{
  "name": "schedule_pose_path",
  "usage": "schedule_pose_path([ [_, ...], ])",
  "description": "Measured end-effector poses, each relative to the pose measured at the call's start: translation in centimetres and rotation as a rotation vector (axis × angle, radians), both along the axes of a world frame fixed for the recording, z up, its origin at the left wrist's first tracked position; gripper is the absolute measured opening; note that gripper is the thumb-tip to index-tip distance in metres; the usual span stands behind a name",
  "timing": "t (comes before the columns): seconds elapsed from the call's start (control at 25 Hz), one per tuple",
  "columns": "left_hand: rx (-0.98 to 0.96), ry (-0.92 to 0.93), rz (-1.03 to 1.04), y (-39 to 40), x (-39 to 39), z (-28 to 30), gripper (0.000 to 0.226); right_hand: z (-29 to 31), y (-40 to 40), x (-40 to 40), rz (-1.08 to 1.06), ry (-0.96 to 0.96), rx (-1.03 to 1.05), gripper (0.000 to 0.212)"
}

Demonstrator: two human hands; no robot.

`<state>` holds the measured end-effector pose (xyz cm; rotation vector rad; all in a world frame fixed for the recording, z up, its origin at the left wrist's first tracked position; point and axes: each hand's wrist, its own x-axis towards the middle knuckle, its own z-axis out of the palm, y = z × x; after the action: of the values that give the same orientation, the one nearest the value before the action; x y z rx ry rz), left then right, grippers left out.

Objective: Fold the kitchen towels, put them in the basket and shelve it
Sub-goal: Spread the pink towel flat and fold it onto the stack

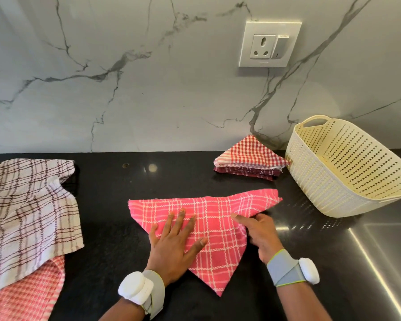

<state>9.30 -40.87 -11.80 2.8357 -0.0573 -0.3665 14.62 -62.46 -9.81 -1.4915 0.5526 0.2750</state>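
Observation:
A pink checked towel (220, 246) lies on the black counter, folded into a triangle with its point toward me. My left hand (176, 242) presses flat on its left half, fingers spread. My right hand (259, 232) pinches the towel's right edge between thumb and fingers. Behind it, two folded towels, a red gingham one (250, 151) on a dark red one, sit stacked by the wall. A cream perforated basket (315, 181) stands at the right, with nothing visible inside it.
Unfolded towels lie at the left: a white and brown checked one (26, 212) over a pink and white one (30, 297). A steel sink surface (384, 256) is at the right front. A wall socket (270, 44) sits on the marble backsplash.

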Motion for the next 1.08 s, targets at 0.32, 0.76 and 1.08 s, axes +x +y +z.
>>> schedule_pose_path([
  [0.32,0.061,-0.263,-0.038,3.8,-0.4,-0.9,0.067,2.3,-3.5,5.0,-0.244,-0.494,-0.656,0.017],
  [0.76,0.045,-0.258,-0.009,3.0,-0.8,-2.2,0.066,-5.3,7.0,-2.1,0.661,-0.660,-1.095,0.047],
  [1.08,-0.131,-0.422,0.093,1.8,-1.6,-1.3,0.043,-4.1,2.6,-2.9,0.571,-0.620,-1.231,0.063],
])
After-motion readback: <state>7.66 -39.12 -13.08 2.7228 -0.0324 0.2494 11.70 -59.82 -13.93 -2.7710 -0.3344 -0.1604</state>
